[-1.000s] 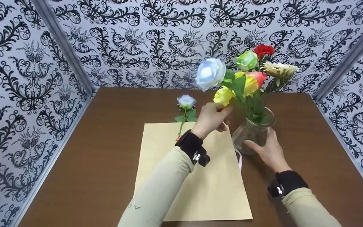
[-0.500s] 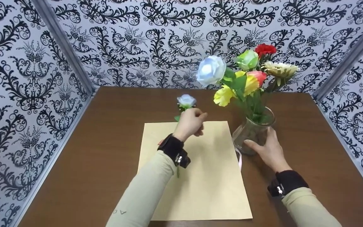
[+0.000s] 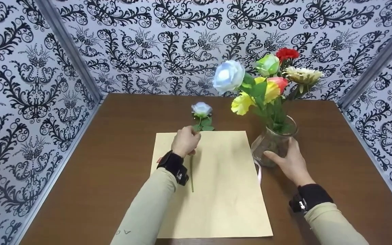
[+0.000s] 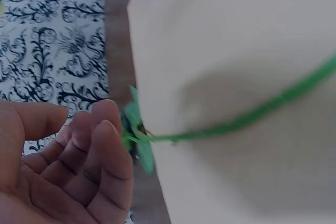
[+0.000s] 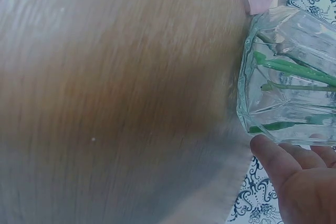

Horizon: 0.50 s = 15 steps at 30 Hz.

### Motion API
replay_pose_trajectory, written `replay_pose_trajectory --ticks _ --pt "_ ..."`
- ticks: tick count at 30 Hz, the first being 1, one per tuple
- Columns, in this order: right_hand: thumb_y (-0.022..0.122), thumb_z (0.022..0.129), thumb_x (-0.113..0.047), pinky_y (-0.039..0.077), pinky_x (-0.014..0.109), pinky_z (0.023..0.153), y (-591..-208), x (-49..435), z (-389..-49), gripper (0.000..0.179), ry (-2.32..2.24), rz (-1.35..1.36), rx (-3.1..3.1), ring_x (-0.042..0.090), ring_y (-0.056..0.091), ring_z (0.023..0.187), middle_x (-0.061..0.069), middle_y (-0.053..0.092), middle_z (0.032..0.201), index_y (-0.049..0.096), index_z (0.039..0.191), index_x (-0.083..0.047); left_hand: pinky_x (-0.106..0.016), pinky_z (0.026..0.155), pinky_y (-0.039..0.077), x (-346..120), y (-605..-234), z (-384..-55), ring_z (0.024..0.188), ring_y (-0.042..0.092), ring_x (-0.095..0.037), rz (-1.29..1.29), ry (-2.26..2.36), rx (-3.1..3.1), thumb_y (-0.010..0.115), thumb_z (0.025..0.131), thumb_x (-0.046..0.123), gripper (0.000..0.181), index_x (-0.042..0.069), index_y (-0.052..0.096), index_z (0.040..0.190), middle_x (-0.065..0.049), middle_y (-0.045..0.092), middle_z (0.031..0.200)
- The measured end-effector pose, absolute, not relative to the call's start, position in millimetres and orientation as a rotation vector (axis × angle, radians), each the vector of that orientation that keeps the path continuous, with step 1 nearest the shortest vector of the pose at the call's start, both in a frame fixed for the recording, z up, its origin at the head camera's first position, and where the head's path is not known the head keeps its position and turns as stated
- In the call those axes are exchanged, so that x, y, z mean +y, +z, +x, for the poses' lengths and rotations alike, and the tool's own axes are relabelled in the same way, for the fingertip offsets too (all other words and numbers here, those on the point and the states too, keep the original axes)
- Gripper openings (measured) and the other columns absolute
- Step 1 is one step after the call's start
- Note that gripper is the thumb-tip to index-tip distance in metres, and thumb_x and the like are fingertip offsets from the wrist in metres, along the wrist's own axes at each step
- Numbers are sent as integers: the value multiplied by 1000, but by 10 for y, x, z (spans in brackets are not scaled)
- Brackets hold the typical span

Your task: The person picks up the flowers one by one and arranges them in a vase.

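Observation:
A pale blue rose [image 3: 201, 109] lies across the far edge of the beige paper sheet [image 3: 226, 190], its green stem [image 4: 236, 123] running over the sheet. My left hand [image 3: 185, 141] is over this stem, just short of the leaves. In the left wrist view the left thumb and loosely bent fingers [image 4: 113, 156] stand apart with nothing between them, right beside the stem. My right hand [image 3: 293, 163] holds the glass vase [image 3: 264, 146] low on its right side, thumb across the front. Right fingers [image 5: 278, 161] lie along the glass; the right thumb is hidden in that view.
In the vase stand a light blue rose [image 3: 229, 76], yellow flowers [image 3: 242, 103], a green-white rose [image 3: 268, 64], a red flower [image 3: 287, 53] and a cream flower [image 3: 303, 75]. A pink ribbon [image 3: 258, 172] pokes out beside the sheet. Patterned walls [image 3: 196, 51] enclose the table.
My left hand has moved away from the yellow flower at the vase, left and down to the lying rose's stem. The right hand and vase have stayed in place.

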State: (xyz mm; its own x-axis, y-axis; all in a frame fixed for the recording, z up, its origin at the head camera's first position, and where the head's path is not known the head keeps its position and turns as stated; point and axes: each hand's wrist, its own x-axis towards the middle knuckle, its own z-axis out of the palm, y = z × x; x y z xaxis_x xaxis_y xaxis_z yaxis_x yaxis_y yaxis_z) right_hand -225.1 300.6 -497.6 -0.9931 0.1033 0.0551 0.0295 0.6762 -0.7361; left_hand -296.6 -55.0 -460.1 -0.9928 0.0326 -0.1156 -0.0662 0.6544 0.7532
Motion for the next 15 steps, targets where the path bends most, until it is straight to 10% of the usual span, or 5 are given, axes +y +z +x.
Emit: replay_pose_trajectory --ticks 15 --pt "77 87 -54 25 69 115 -4990 3017 -2253 115 1211 -102 -2772 52 24 148 29 19 163 8 162 -2 -29 42 39 -662 -4830 -2883 38 52 -14 -36 829 2800 63 95 26 41 16 48 59 2 54 47"
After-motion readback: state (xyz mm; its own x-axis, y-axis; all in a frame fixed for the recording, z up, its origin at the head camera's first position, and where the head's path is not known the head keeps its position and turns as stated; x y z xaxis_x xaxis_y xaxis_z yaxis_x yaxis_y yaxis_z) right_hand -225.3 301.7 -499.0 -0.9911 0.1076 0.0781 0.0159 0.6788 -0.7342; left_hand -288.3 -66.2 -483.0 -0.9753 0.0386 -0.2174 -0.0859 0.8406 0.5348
